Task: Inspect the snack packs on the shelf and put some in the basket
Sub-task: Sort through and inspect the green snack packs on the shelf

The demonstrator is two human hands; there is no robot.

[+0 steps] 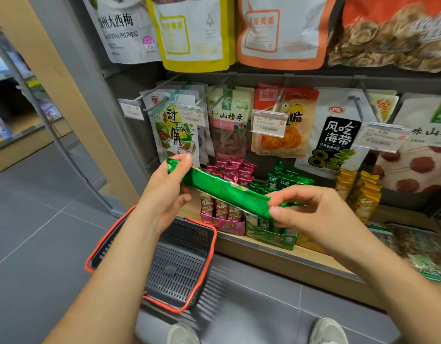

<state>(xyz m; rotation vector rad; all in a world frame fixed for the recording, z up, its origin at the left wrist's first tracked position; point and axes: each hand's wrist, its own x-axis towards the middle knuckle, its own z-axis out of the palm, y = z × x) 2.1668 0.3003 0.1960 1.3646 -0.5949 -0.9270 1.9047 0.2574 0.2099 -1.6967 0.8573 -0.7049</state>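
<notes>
1. Two hands on one long shiny green foil snack pack, held up in front of the shelf, slanted, left end higher than the right
2. Left hand pinches the upper end, thumb + fingers curled round it
3. Right hand pinches the lower end betw. thumb and fingertips
4. Pack is in front of a pink cardboard display box and a green cardboard display box, both full of small packs, sitting on the light wooden shelf ledge
5. Dark grey slotted plastic basket w/ red rim sits on the grey tiled floor, right against the shelf base, under the left forearm. Pack is above it, not in it
6. Behind: hanging snack pouches on metal pegs w/ white price tags, stacked yellow packs right of the green box
7. Pale shoes at the bottom edge
</notes>
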